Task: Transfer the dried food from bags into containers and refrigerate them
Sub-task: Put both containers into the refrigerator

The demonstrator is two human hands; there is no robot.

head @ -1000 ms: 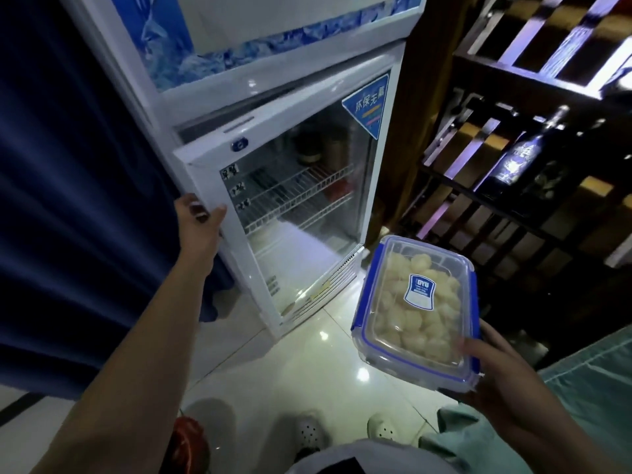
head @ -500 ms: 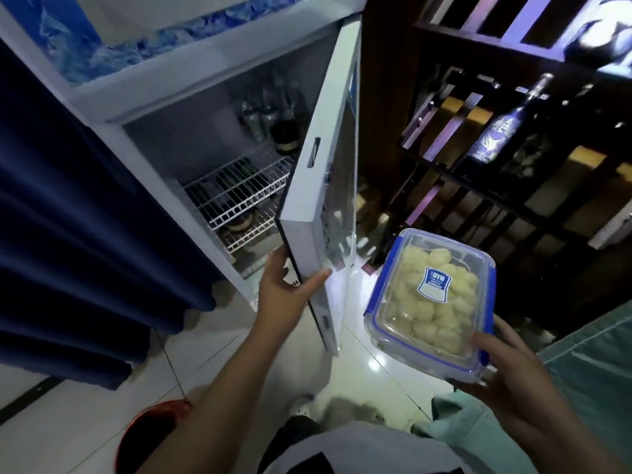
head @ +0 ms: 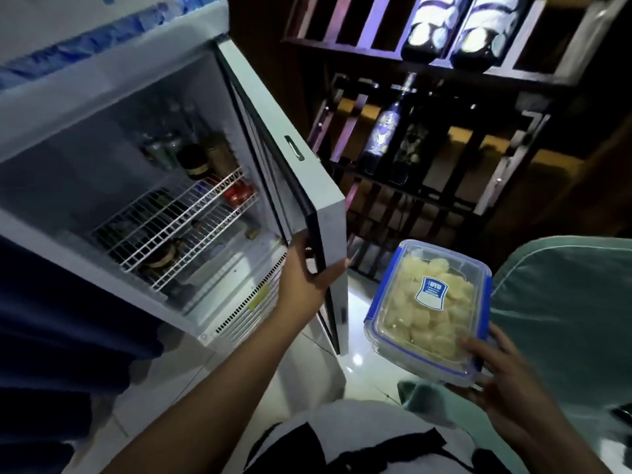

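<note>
Clear rectangular container [head: 429, 311] of pale round pieces, blue-rimmed lid.

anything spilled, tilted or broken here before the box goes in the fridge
Nothing stands out. The clear blue-rimmed plastic container of pale dried pieces is lidded and held in the right hand; the left hand grips the white fridge door, open.

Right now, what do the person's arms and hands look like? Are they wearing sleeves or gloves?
No gloves and no sleeves show. Both forearms are bare all the way to the picture's bottom edge. The left hand and the right hand are bare too, with no ring, watch or bracelet that I can see. The light is dim, so tiny details might be hidden.
</note>
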